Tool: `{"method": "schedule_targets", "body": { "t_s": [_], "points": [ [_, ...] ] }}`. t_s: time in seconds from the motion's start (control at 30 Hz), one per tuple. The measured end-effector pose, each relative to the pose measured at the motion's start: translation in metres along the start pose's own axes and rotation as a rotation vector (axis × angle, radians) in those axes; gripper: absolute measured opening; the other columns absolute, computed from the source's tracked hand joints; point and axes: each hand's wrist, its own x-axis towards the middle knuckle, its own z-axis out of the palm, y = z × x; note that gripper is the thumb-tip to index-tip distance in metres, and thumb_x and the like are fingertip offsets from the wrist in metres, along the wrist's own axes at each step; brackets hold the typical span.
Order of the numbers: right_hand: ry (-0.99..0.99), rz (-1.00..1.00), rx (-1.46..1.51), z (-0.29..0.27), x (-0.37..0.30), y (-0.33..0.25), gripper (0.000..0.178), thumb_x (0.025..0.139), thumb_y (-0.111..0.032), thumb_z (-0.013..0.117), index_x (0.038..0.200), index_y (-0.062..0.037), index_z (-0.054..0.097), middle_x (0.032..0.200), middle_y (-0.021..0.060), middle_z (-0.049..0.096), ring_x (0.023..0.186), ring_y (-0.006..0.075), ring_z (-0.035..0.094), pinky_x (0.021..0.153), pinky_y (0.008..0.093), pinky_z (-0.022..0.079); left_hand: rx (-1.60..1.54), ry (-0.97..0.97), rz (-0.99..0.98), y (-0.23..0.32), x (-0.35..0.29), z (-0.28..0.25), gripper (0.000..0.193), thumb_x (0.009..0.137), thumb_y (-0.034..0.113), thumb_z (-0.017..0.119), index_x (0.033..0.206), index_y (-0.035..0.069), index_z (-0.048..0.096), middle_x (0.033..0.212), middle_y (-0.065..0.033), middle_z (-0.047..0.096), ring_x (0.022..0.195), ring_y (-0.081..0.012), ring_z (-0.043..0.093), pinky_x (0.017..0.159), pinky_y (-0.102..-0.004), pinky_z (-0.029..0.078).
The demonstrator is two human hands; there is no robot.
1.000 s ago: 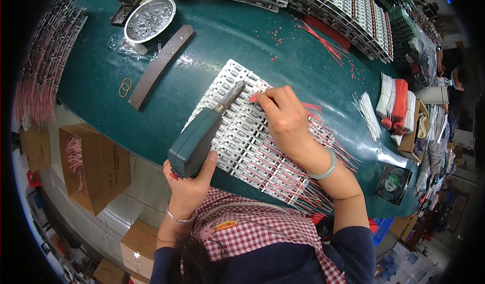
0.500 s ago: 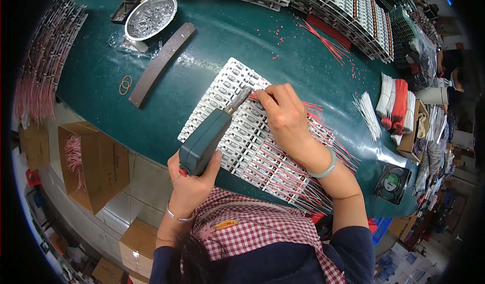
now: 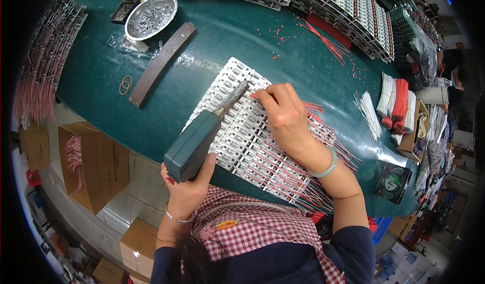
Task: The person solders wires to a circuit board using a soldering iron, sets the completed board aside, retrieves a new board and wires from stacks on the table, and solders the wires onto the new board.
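Observation:
My left hand (image 3: 189, 188) is wrapped round a dark green soldering gun (image 3: 193, 145). Its metal tip (image 3: 237, 97) points up and right, over the far part of a white panel (image 3: 237, 132) made of rows of small parts. At that far part, my right hand (image 3: 285, 112) is closed, thumb and forefinger pinched on a red wire (image 3: 255, 95) near the tip. Many red and pale wires (image 3: 288, 175) trail from the panel's right side, below and beside my right forearm. Whether the tip touches the panel I cannot tell.
A metal bowl (image 3: 151, 17) of silvery scraps and a brown bar (image 3: 162, 64) lie at the far left. Stacked panels (image 3: 348, 11) stand at the back. Bundles of white wires (image 3: 368, 114) and red wires (image 3: 399, 99), plus a small black fan (image 3: 392, 183), are on the right.
The soldering gun in my left hand has drawn back down and left, its tip now slightly away from the red wire. My right hand has barely moved.

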Motion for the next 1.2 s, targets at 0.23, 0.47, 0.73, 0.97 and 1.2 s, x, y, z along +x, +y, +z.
{"method": "schedule_targets", "body": {
  "t_s": [0.23,0.47,0.73,0.97,1.2],
  "points": [
    [0.021,0.003,0.006,-0.001,-0.001,0.0,0.027,0.069,0.0,0.063,0.096,0.004,0.064,0.091,0.0111,0.056,0.084,0.026,0.056,0.069,0.035,0.049,0.003,-0.056,0.098,-0.005,-0.001,-0.006,0.029,0.083,-0.004,0.07,0.111,-0.005,0.064,0.081,-0.0061,0.065,0.058,-0.0086,0.056,0.051,-0.0221,0.044],
    [0.028,-0.031,0.077,-0.006,-0.006,-0.007,0.028,0.07,0.001,0.062,0.098,0.0036,0.063,0.092,0.0114,0.059,0.084,0.0259,0.057,0.07,0.0348,0.05,-0.045,0.005,-0.046,0.004,-0.004,-0.006,0.019,0.078,0.001,0.076,0.095,-0.004,0.069,0.083,-0.0061,0.071,0.071,-0.0093,0.064,0.064,-0.0238,0.05],
    [0.01,-0.014,0.105,0.001,-0.007,-0.007,0.029,0.071,0.003,0.06,0.1,0.0031,0.063,0.093,0.0117,0.058,0.085,0.0266,0.057,0.069,0.0348,0.051,0.012,-0.086,0.088,-0.009,-0.005,-0.012,0.027,0.08,-0.004,0.072,0.107,-0.005,0.067,0.083,-0.005,0.067,0.062,-0.0081,0.057,0.054,-0.0222,0.045],
    [0.064,0.007,0.101,0.003,-0.003,-0.009,0.028,0.069,0.007,0.064,0.095,0.0005,0.068,0.086,0.0095,0.061,0.075,0.0249,0.058,0.063,0.0353,0.049,0.015,-0.042,0.094,0.001,-0.002,-0.004,0.014,0.078,0.0,0.075,0.091,-0.002,0.068,0.076,-0.0051,0.068,0.064,-0.0097,0.061,0.06,-0.0252,0.048],
    [0.063,-0.008,0.114,0.004,-0.001,-0.006,0.029,0.068,0.006,0.065,0.096,-0.0003,0.069,0.086,0.0093,0.062,0.076,0.025,0.059,0.063,0.0351,0.049,0.061,-0.104,0.082,0.0,-0.002,-0.009,0.026,0.08,0.0,0.075,0.105,-0.003,0.067,0.094,-0.0065,0.071,0.078,-0.0115,0.063,0.069,-0.0258,0.052]
  ]
}}
